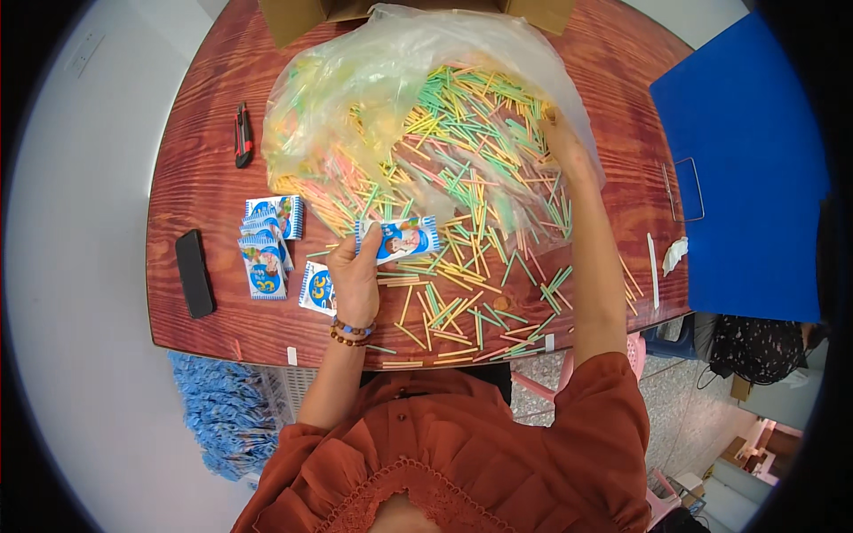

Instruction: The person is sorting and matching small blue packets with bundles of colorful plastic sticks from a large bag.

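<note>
My left hand (355, 277), with beaded bracelets at the wrist, is closed on a small blue-and-white packet (410, 242), its thumb pressed on the left end. The right hand (565, 142) reaches to the right side of a large clear plastic bag (351, 93), among thin sticks; its fingers are too small and partly hidden to make out. Pink, yellow and green sticks (462, 111) fill the bag's opening and spill across the table toward me. Beside my left wrist lies another packet (316, 289), partly covered by the hand.
Several blue-and-white packets (265, 266) overlap on the left of the wooden table (209, 160). Near them are a black phone (195, 274) and a red-and-black box cutter (243, 135). A cardboard box (298, 22) stands behind the bag, a blue panel (746, 178) at right. Blue wrappers (222, 413) heap below the left edge.
</note>
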A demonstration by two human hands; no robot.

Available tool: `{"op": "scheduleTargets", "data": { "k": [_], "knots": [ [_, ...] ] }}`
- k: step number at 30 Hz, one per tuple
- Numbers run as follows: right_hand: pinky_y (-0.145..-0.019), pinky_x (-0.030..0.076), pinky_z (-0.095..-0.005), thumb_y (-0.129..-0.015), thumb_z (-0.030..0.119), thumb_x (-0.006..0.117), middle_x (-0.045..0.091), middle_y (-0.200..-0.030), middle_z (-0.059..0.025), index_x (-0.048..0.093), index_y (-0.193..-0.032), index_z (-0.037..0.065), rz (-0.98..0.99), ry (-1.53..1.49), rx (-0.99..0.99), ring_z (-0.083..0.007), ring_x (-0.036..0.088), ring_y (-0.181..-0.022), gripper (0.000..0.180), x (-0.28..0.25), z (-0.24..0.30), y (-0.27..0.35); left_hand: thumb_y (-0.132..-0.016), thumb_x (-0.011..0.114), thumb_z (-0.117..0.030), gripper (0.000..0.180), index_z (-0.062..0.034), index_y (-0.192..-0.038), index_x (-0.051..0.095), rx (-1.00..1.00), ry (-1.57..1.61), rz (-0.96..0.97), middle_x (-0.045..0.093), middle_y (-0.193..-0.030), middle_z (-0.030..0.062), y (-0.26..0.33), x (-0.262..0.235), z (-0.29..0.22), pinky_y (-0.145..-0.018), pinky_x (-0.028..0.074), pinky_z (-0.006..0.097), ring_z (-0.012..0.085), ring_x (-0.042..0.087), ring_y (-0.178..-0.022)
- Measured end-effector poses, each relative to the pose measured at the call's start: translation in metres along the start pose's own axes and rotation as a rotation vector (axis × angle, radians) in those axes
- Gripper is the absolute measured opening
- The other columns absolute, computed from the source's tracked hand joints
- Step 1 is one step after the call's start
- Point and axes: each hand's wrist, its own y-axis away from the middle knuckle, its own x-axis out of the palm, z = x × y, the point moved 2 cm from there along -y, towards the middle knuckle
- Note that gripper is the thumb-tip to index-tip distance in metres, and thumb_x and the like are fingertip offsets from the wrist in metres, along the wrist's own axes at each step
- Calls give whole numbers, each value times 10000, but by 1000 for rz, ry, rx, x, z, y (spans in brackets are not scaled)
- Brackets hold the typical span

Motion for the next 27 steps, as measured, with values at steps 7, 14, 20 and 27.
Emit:
{"op": "scheduleTargets", "data": {
  "k": [7,14,20,27],
  "knots": [
    [-817,466,-421,-828,178,596,609,-1066,-284,591,-1056,-68,296,39,179,-370,612,-967,335,-9,65,-6,-943,591,-143,170,0,-882,661,1,-57,1,662,-774,41,0,-10,-3,-509,452,218,87,582,-601],
    [-848,464,-428,-777,130,597,622,-1009,-283,605,-1004,-75,265,16,-207,-380,608,-981,306,-6,34,-2,-936,598,-127,161,13,-906,672,20,-30,-13,677,-806,35,-3,-14,-1,-551,480,215,66,601,-652],
    [-791,476,-425,-771,120,576,627,-946,-286,591,-905,-86,371,204,-180,-380,619,-920,246,4,37,-10,-923,616,-111,148,21,-926,683,15,-4,25,689,-837,30,-3,-7,2,-616,493,203,48,608,-705],
    [-799,461,-412,-849,173,543,608,-974,-284,545,-1008,-73,383,75,-145,-369,604,-930,293,10,33,-9,-942,576,-107,148,10,-966,662,53,-36,7,696,-898,66,-4,-15,5,-584,533,239,114,663,-726]
  ]
}}
